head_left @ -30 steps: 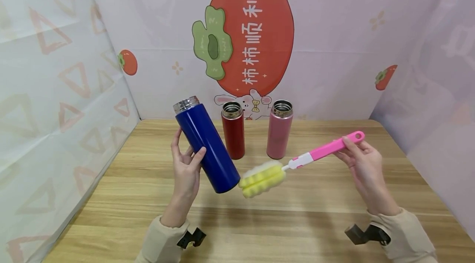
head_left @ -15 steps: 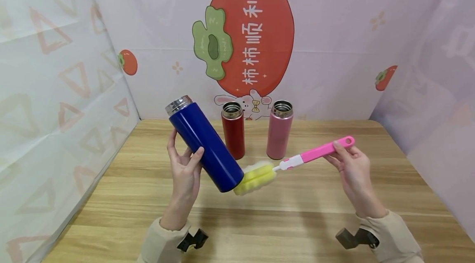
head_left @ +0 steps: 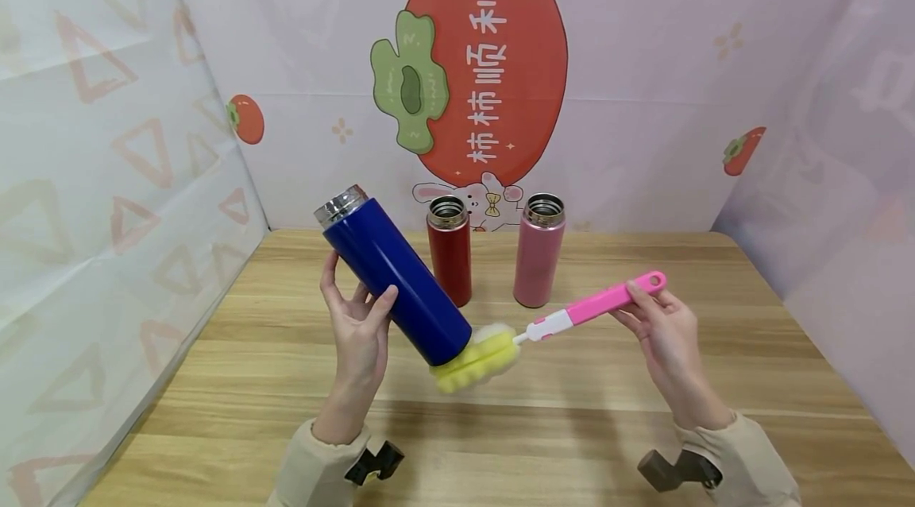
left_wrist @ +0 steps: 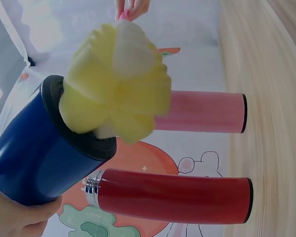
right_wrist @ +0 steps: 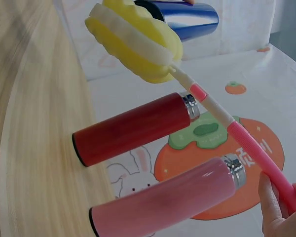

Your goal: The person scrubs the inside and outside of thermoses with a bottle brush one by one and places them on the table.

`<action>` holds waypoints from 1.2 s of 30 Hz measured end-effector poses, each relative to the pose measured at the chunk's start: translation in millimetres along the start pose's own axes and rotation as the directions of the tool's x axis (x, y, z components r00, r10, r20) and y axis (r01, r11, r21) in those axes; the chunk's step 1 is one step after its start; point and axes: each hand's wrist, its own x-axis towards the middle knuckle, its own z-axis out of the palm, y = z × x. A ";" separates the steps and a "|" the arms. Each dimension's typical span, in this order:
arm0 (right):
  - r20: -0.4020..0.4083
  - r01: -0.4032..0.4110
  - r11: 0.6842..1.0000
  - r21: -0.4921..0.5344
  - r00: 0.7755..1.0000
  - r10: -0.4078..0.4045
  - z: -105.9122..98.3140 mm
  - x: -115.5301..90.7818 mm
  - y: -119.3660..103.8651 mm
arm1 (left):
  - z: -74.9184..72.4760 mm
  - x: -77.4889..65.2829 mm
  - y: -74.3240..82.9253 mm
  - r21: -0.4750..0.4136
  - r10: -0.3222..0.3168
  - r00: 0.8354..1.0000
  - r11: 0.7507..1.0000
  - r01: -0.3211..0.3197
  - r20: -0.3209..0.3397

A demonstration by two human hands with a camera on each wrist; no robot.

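Observation:
My left hand (head_left: 360,332) grips a blue thermos bottle (head_left: 393,276) in the air. It is tilted, with its steel neck up to the left and its black base (left_wrist: 84,128) down to the right. In my right hand (head_left: 665,336) is the pink handle of a bottle brush (head_left: 596,306), pinched near the end with the hanging hole. The brush's yellow and white sponge head (head_left: 477,364) lies against the base of the blue bottle, partly behind it in the head view. From the left wrist, the sponge covers much of that base.
A red thermos bottle (head_left: 450,261) and a pink thermos bottle (head_left: 539,257) stand upright, lidless, at the back of the wooden table (head_left: 543,443). A printed cloth backdrop (head_left: 629,157) rises behind them, and another cloth wall (head_left: 129,197) borders the left side.
My right hand has moved left and slightly down, carrying the brush head onto the blue bottle's base. The bottle has tilted further, its neck shifting left.

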 end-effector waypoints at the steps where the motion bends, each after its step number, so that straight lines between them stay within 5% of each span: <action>1: 0.000 -0.009 1.000 0.000 1.000 0.009 -0.4 -0.1 -1.1 | -0.2 0.0 -0.1 0.003 0.005 1.000 1.000 -0.005 0.001; 7: -0.005 -0.020 0.999 0.025 1.000 0.020 -15.1 3.8 -4.0 | -2.0 -0.3 0.1 0.019 0.021 1.000 1.000 -0.022 0.012; 12: -0.061 0.042 0.999 0.001 0.997 -0.042 -58.1 21.7 15.0 | -3.7 -1.0 0.5 0.021 0.018 1.000 1.000 -0.018 0.019; 16: -0.050 0.078 0.996 0.036 0.996 -0.076 -67.0 23.6 12.2 | -4.8 -1.7 1.3 0.024 0.012 1.000 1.000 -0.013 0.022; 19: -0.035 0.065 0.995 0.069 0.997 -0.063 -39.0 9.2 -10.4 | -5.2 -2.3 2.0 0.022 0.004 1.000 1.000 -0.004 0.024; 23: -0.045 0.032 0.990 0.140 0.999 -0.026 35.2 -26.8 -54.4 | -5.2 -3.6 2.8 0.025 -0.011 1.000 1.000 0.010 0.022; 30: -0.066 0.046 0.991 0.122 0.997 -0.038 20.3 -19.9 -47.7 | -4.0 -7.9 5.7 0.043 -0.031 0.999 0.999 0.030 0.019; 33: -0.094 0.041 0.990 0.137 0.995 -0.029 60.6 -39.8 -69.1 | -2.5 -9.1 6.7 0.037 -0.036 0.999 0.999 0.035 0.023; 36: -0.084 0.028 0.986 0.165 0.996 -0.014 70.9 -44.7 -73.0 | -0.3 -10.1 7.5 0.022 -0.039 0.999 0.999 0.038 0.025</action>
